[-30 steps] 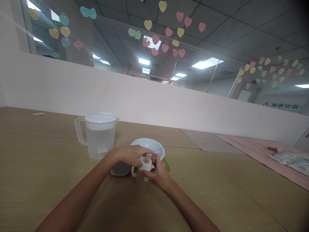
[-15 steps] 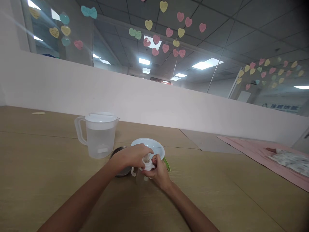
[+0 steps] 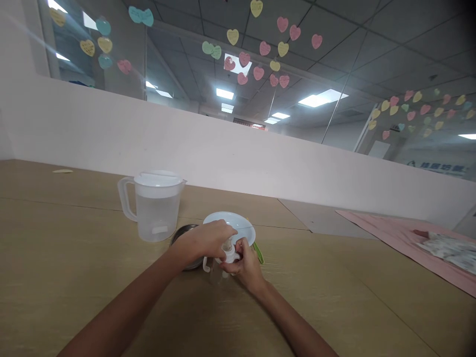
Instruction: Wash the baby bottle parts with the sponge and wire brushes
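Note:
A clear baby bottle [image 3: 218, 273] with a white collar, white side handles and a see-through teat stands in front of me, gripped by both hands. My left hand [image 3: 211, 239] reaches over its top from the left, fingers closed about the teat and collar. From the right, my right hand [image 3: 247, 265] pinches the white collar and handle. Fingers hide part of the collar. Right behind the hands lies a pale blue-white plate [image 3: 241, 228]. A dark metal bowl [image 3: 182, 233] is partly covered by my left wrist, and a green utensil [image 3: 258, 254] sticks out beside my right hand.
A translucent lidded pitcher [image 3: 158, 213] of clear liquid stands to the left. On the right, a pink cloth [image 3: 375, 225] carries a patterned fabric item [image 3: 449, 252]. A white wall [image 3: 230, 158] with glass above closes off the table's far edge.
Both hands keep their hold on the baby bottle with hardly any movement. The whole view has shifted slightly; the objects on the table stay in place.

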Tool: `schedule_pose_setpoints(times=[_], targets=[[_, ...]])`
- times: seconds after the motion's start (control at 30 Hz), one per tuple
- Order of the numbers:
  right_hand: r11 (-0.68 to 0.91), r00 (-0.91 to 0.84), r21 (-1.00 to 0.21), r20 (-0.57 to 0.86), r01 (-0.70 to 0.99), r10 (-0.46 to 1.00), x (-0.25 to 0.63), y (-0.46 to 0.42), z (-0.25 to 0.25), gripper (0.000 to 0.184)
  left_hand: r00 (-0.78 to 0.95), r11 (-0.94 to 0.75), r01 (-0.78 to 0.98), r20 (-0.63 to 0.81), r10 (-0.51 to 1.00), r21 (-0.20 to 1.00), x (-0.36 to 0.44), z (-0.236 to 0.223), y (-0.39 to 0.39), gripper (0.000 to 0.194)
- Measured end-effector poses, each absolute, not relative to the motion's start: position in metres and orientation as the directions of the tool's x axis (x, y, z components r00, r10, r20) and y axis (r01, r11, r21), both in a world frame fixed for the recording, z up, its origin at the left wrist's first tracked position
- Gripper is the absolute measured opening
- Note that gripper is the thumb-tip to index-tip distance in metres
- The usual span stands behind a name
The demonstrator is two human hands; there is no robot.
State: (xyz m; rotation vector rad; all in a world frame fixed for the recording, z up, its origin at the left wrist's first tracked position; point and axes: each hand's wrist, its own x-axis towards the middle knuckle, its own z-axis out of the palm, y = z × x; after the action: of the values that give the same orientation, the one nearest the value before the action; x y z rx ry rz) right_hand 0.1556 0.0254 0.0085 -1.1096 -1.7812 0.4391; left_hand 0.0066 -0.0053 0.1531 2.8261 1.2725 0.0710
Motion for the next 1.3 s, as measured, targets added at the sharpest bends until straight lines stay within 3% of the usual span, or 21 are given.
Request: schedule_pose_setpoints(times=[0.2, 0.37, 0.53, 0.7, 0.9, 1.03, 1.3], targets=[[0.54, -0.117, -0.686, 0.562, 0.489, 0.819, 0.154, 0.023, 0.008, 0.045, 0.639, -0.64, 0.768, 0.073, 0.766, -0.014, 0.014, 0.143, -0.003, 0.016], [0.545, -0.071, -0.637, 0.613, 0.545, 0.787, 0.158, 0.027, 0.005, 0.038, 0.611, -0.583, 0.792, 0.235, 0.756, -0.181, 0.036, 0.123, 0.005, 0.036], [0.527, -0.067, -0.657, 0.59, 0.538, 0.804, 0.159, 0.028, 0.005, 0.041, 0.584, -0.578, 0.81, 0.206, 0.785, -0.097, 0.025, 0.133, 0.004, 0.034], [0.503, -0.059, -0.665, 0.571, 0.553, 0.819, 0.156, 0.028, 0.008, 0.044, 0.631, -0.652, 0.758, 0.275, 0.726, -0.016, 0.006, 0.142, 0.006, 0.017], [0.487, -0.07, -0.655, 0.555, 0.578, 0.829, 0.155, 0.025, 0.013, 0.048, 0.547, -0.559, 0.827, 0.309, 0.778, -0.059, 0.011, 0.135, 0.018, 0.032], [0.497, -0.097, -0.606, 0.569, 0.621, 0.816, 0.155, 0.021, 0.017, 0.05, 0.506, -0.522, 0.85, 0.372, 0.778, -0.066, 0.012, 0.143, 0.017, 0.037], [0.598, -0.247, -0.379, 0.66, 0.706, 0.71, 0.161, 0.02, 0.015, 0.044, 0.47, -0.569, 0.817, 0.469, 0.748, 0.088, -0.004, 0.161, 0.008, 0.03]])
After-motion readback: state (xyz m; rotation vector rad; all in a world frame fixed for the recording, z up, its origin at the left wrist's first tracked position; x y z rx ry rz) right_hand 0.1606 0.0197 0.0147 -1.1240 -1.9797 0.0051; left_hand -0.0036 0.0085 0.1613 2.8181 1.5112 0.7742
